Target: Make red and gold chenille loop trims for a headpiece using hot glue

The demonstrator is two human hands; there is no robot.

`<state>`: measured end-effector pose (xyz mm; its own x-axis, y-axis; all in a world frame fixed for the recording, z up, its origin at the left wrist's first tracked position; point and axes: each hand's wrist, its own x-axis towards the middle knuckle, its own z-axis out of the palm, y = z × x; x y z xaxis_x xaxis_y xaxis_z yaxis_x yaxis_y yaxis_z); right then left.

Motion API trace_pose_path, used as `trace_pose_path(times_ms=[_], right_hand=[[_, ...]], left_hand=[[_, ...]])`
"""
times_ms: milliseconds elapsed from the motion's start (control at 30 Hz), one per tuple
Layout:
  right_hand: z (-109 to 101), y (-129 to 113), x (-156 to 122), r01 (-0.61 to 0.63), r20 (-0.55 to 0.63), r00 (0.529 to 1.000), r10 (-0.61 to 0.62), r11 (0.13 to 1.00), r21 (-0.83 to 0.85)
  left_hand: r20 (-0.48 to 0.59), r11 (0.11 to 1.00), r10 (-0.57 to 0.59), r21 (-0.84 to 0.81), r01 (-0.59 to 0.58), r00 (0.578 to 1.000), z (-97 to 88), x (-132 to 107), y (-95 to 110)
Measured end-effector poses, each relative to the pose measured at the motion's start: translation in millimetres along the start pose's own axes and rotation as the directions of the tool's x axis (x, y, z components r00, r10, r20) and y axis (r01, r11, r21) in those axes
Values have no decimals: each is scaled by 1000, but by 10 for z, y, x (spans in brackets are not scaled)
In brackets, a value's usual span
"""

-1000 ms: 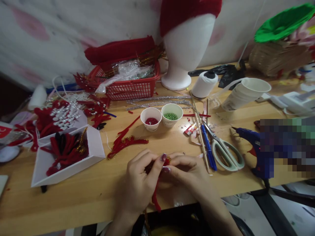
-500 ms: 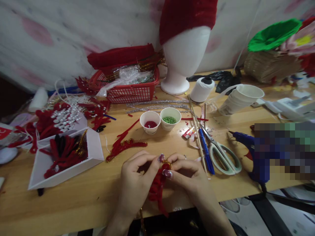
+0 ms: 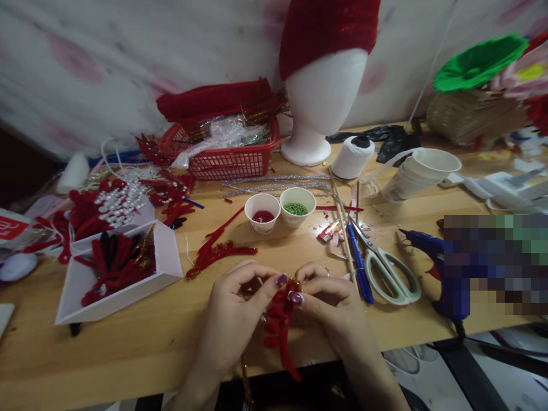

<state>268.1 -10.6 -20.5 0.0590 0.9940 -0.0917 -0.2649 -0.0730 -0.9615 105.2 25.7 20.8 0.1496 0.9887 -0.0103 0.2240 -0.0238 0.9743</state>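
Over to the head view, the only one in play. Gripping with both hands at once: pinching the red piece (image 3: 280, 328) up by its gold end (image 3: 294, 282), left hand (image 3: 235, 319) on one side, right hand (image 3: 338, 311) on the other, thumbs on top and close together. Held low and central, above the near edge of the desk (image 3: 128, 354), presumably for a close look and easy work by both thumbs. Fingers curled in tight, perhaps for fine control over so small a part; impossible to tell just how the hidden fingertips press behind it. Leaving red loops and a tail to hang free below the pinch, likely to spare the soft shape from crushing.

Now straight ahead: beads sorted by colour, red in one cup (image 3: 262, 228), green in the other cup (image 3: 295, 222), probably against rolling and mixing. Lying flat just left of the cups, a similar red sprig (image 3: 222, 254), maybe handy for comparing. Off to the left, loose red and black pieces gathered in a white box (image 3: 169, 251), seemingly to stop them straying.

Across to the right: stick (image 3: 347, 248), blue pen (image 3: 360, 262) and scissors (image 3: 377, 253) side by side, handles towards the near edge, apparently for quick reach. Farther right, a glue gun (image 3: 432, 245), partly blurred out, nozzle facing the middle.
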Motion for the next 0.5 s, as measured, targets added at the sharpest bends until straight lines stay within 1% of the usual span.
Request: trace_pose_path(times_ms=[100, 167, 300, 500], right_hand=[[-13, -5, 5, 4, -10, 1000, -4, 1000, 6], [-17, -5, 8, -1, -24, 1000, 1, 1000, 16], [-10, -4, 15, -1, -51, 999, 2, 1000, 8], [-8, -3, 29, -2, -58, 998, 4, 1000, 29]], left_hand=[[62, 999, 8, -53, -5, 998, -30, 1, -15], [80, 997, 30, -67, -24, 996, -50, -12, -19], [98, 993, 115, -5, -115, 988, -99, -32, 5], [158, 978, 170, 93, -186, 973, -175, -38, 49]])
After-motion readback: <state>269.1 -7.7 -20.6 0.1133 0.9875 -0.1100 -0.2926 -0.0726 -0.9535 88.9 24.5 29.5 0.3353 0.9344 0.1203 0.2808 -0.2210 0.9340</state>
